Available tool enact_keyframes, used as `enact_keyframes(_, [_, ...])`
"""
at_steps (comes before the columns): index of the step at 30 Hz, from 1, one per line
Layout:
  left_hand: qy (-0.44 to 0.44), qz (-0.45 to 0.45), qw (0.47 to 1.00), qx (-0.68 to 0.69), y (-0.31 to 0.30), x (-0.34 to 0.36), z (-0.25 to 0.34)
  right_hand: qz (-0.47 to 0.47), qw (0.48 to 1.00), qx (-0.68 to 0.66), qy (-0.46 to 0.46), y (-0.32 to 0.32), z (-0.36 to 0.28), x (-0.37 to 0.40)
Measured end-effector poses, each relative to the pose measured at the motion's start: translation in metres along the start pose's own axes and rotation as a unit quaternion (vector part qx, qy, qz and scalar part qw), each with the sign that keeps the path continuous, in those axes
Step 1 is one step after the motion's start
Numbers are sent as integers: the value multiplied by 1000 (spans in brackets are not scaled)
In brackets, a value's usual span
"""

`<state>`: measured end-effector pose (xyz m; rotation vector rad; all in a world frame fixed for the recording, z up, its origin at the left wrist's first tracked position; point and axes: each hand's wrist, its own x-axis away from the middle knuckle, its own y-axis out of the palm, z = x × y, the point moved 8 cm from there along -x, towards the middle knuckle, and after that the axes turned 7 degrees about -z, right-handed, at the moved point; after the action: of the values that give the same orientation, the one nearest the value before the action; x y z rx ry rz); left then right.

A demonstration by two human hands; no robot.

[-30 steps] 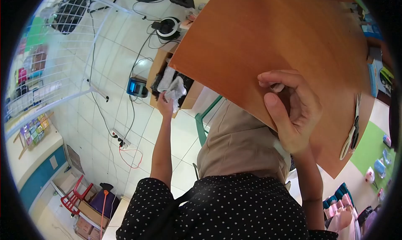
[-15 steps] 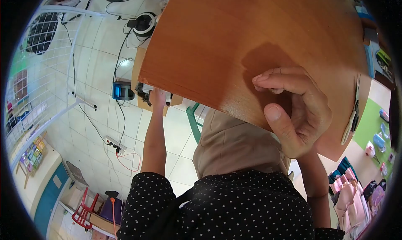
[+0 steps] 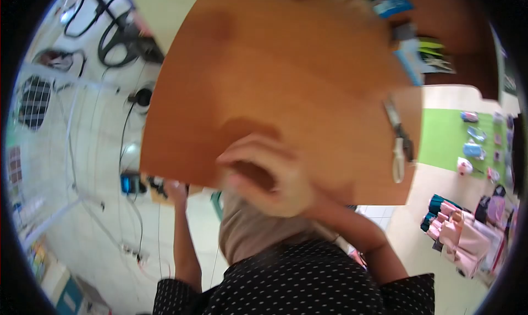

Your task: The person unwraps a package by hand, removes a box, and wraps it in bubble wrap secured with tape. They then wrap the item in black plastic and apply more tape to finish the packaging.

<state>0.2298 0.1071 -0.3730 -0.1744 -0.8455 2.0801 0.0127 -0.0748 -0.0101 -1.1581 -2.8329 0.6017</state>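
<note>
My right hand (image 3: 275, 177) hovers over the near side of the wooden table (image 3: 308, 84), casting a shadow on the wood. Its fingers are curled with a gap between them and the thumb, and nothing shows inside; motion smears it. Down past the table's left corner, my left hand (image 3: 176, 192) reaches to a cardboard box (image 3: 163, 199) that holds dark and pale items. Its fingers are blurred and partly hidden, so any hold cannot be made out. Scissors (image 3: 401, 133) with white and black handles lie near the table's right edge.
Blue and green packets (image 3: 410, 56) are at the table's far right. A blue device (image 3: 132, 183) and cables lie on the tiled floor, left, beside a white wire rack (image 3: 55, 84). Pink bags (image 3: 462, 241) and a green display (image 3: 440, 142) stand at right.
The view has swung right, shifting the table leftward in it. My right hand has moved left over the table towards its near left corner. My left hand stays at the box.
</note>
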Motion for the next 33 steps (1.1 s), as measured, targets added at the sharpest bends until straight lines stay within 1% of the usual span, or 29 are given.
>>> enact_keyframes(1, [31,-32,998,46,4,-8,-7,3,1000,-10,11,1,3,2])
enact_keyframes(2, [15,-32,999,27,-1,-17,-18,14,1000,16,0,1,2,4])
enact_keyframes(3, [64,65,991,103,-25,-19,13,10,999,-30,-10,2,3,3])
enact_keyframes(4, [48,113,991,59,-40,-26,28,7,997,-78,-23,-1,3,5])
enact_keyframes(5, [-4,104,986,129,-58,-29,65,18,997,-60,-40,-14,-1,13])
enact_keyframes(6, [49,100,962,251,-69,-36,83,51,997,57,-32,-36,-7,25])
enact_keyframes(7, [73,147,971,174,-93,-36,119,84,979,182,-26,-65,-12,38])
enact_keyframes(8, [75,194,965,160,-110,-32,147,95,962,257,6,-96,-6,57])
enact_keyframes(9, [93,206,964,140,-131,-29,172,112,938,325,41,-126,-5,80])
enact_keyframes(10, [164,250,951,77,-146,-31,173,103,903,406,97,-151,-9,102])
enact_keyframes(11, [146,273,940,142,-162,-26,195,94,858,480,156,-174,-12,124])
enact_keyframes(12, [155,304,931,131,-173,-17,227,79,805,518,278,-192,-1,152])
enact_keyframes(13, [172,327,923,108,-183,-11,254,62,740,540,396,-205,11,182])
enact_keyframes(14, [212,329,913,115,-186,-12,269,73,741,542,390,-212,18,202])
enact_keyframes(15, [250,332,902,119,-188,-12,282,95,777,497,374,-220,32,218])
enact_keyframes(16, [246,330,904,118,-183,-10,301,112,812,449,357,-224,38,220])
enact_keyframes(17, [241,326,907,113,-176,-5,322,114,815,446,352,-227,42,219])
enact_keyframes(18, [273,293,909,117,-167,0,343,137,829,430,330,-229,38,210])
enact_keyframes(19, [310,267,892,191,-156,4,357,160,843,408,312,-228,36,203])
enact_keyframes(20, [314,231,891,234,-146,8,372,181,847,424,265,-229,40,195])
enact_keyframes(21, [320,226,892,227,-136,13,380,182,853,424,242,-229,42,184])
enact_keyframes(22, [336,179,887,262,-123,15,386,185,859,423,220,-228,44,172])
enact_keyframes(23, [349,130,880,294,-114,18,393,191,855,433,210,-228,49,160])
enact_keyframes(24, [353,122,883,286,-111,26,400,197,850,444,202,-227,53,146])
enact_keyframes(26, [370,91,886,266,-102,41,416,239,843,439,197,-229,65,121])
enact_keyframes(28, [373,79,887,261,-98,50,423,254,816,454,253,-224,60,93])
enact_keyframes(30, [378,56,889,251,-96,57,428,237,803,462,293,-218,66,68])
enact_keyframes(32, [371,42,896,238,-92,62,433,234,832,425,268,-209,60,56])
enact_keyframes(33, [376,21,898,226,-87,64,438,240,862,383,230,-205,56,54])
